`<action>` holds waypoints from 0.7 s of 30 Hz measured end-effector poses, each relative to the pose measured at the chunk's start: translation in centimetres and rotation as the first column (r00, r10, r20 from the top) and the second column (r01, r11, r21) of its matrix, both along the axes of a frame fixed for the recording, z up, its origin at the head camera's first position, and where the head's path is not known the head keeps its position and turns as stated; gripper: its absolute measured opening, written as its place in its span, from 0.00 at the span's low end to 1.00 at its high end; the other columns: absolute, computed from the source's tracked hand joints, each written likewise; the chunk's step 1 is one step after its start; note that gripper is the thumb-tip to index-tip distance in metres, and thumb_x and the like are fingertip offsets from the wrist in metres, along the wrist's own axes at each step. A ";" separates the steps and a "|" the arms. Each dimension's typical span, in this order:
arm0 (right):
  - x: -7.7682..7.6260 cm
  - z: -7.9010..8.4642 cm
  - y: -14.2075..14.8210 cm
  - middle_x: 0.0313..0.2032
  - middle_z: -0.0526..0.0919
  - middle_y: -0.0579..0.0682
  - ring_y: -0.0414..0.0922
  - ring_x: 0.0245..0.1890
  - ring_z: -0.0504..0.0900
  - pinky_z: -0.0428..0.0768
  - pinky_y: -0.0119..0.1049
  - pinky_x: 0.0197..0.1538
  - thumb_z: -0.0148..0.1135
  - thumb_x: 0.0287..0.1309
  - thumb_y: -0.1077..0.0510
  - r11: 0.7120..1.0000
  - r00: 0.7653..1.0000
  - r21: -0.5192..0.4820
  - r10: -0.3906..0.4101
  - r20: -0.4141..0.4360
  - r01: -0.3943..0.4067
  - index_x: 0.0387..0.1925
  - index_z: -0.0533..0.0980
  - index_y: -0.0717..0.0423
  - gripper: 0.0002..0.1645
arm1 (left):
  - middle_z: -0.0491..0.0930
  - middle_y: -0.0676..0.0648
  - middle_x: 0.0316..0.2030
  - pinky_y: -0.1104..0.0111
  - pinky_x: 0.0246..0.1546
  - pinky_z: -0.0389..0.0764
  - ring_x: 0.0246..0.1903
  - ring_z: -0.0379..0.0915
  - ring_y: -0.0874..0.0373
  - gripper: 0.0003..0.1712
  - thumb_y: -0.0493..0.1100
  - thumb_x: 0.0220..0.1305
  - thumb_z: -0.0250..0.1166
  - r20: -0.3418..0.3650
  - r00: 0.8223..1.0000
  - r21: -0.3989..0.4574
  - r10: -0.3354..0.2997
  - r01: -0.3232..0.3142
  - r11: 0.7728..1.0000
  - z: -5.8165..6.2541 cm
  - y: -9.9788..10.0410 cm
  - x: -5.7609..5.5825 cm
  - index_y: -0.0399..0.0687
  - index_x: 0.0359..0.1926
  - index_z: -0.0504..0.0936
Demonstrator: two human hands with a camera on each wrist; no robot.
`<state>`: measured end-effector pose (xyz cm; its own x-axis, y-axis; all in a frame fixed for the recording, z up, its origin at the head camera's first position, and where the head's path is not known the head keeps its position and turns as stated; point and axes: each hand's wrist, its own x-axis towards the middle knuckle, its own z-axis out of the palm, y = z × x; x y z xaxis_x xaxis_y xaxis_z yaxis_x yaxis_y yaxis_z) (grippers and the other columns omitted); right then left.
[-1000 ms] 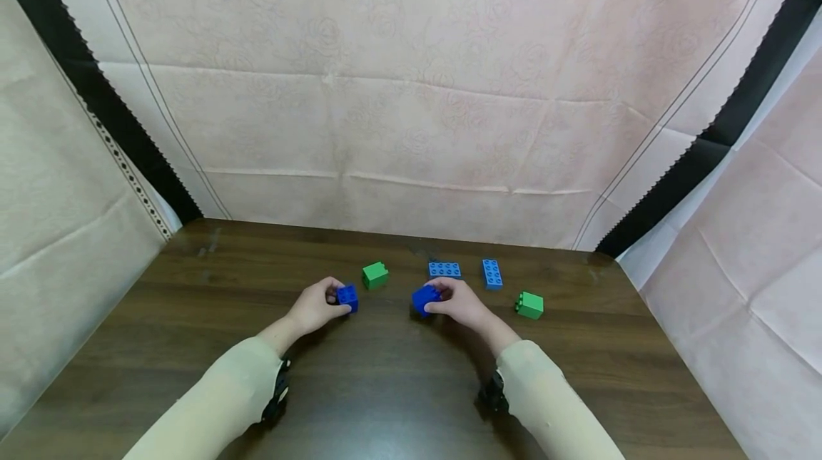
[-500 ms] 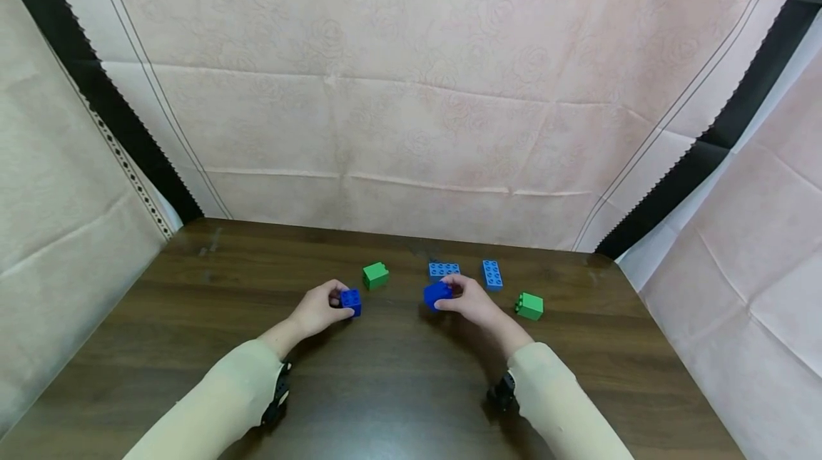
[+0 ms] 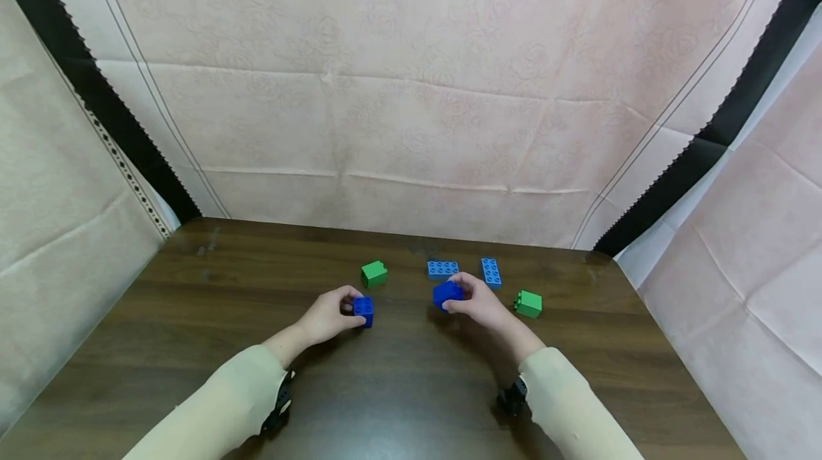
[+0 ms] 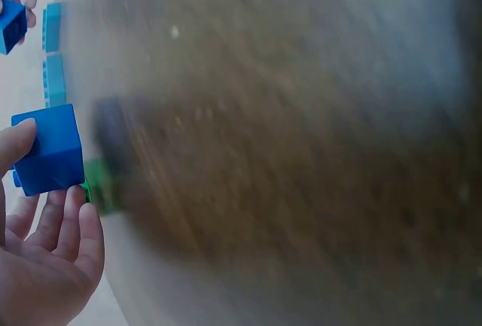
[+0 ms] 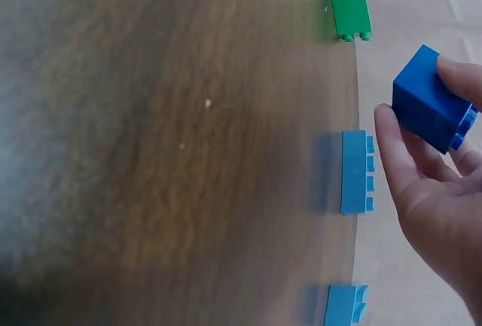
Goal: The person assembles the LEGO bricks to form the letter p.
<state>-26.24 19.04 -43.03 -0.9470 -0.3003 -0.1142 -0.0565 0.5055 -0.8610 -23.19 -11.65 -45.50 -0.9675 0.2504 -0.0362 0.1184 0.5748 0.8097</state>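
Note:
My left hand (image 3: 330,316) pinches a dark blue building block (image 3: 363,309) between thumb and fingers, its studs facing up in the head view. In the left wrist view the thumb presses one side of that block (image 4: 50,149), fingertips under the other. To the right, my right hand (image 3: 478,303) grips a second dark blue building block (image 3: 446,294), tilted so a smooth face shows. The right wrist view shows this block's (image 5: 433,100) studs pointing toward the palm side. A gap of bare wood separates the two held blocks.
Behind the hands, two light blue bricks (image 3: 443,269) (image 3: 491,272) lie studs up on the brown wooden table (image 3: 385,389). One green block (image 3: 374,274) lies beyond the left hand, another green block (image 3: 529,304) right of the right hand. A pale cloth (image 3: 398,125) hangs along the far edge.
My right hand has shifted right and slightly back with its blue block. The left hand has moved a little right and toward me, carrying its block. The other bricks stay put.

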 end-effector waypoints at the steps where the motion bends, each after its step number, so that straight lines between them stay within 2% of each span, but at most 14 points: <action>1: 0.1 0.1 0.0 0.55 0.74 0.59 0.57 0.54 0.72 0.75 0.52 0.55 0.65 0.55 0.56 1.000 1.000 -0.001 -0.003 0.002 0.003 0.51 0.70 0.56 0.23 | 0.79 0.43 0.42 0.58 0.45 0.77 0.43 0.75 0.53 0.18 0.38 0.55 0.68 -0.003 1.000 0.001 -0.007 0.007 1.000 0.0 0.2 0.1 0.42 0.46 0.75; 6: 0.6 0.3 0.3 0.54 0.74 0.59 0.55 0.52 0.73 0.77 0.48 0.52 0.65 0.55 0.54 1.000 1.000 -0.012 -0.011 0.021 0.012 0.52 0.70 0.55 0.24 | 0.80 0.44 0.41 0.59 0.45 0.77 0.42 0.74 0.53 0.18 0.39 0.54 0.69 -0.007 0.999 0.013 -0.042 0.042 0.999 0.2 1.1 0.6 0.43 0.46 0.75; 13: 0.9 0.5 0.7 0.53 0.72 0.64 0.54 0.49 0.73 0.79 0.43 0.47 0.64 0.57 0.53 0.998 0.999 -0.037 0.046 0.013 -0.045 0.56 0.69 0.59 0.28 | 0.79 0.46 0.41 0.59 0.45 0.77 0.42 0.74 0.55 0.18 0.41 0.54 0.69 -0.008 0.993 0.029 -0.117 0.117 0.993 0.3 2.4 1.2 0.45 0.45 0.75; 21: 1.2 0.5 0.6 0.53 0.74 0.61 0.53 0.49 0.73 0.78 0.42 0.47 0.65 0.55 0.51 0.998 0.998 -0.013 0.061 -0.008 -0.061 0.55 0.70 0.56 0.28 | 0.79 0.45 0.40 0.60 0.43 0.77 0.40 0.74 0.55 0.17 0.40 0.54 0.69 -0.020 0.982 0.046 -0.187 0.187 0.981 0.1 3.6 1.9 0.44 0.44 0.75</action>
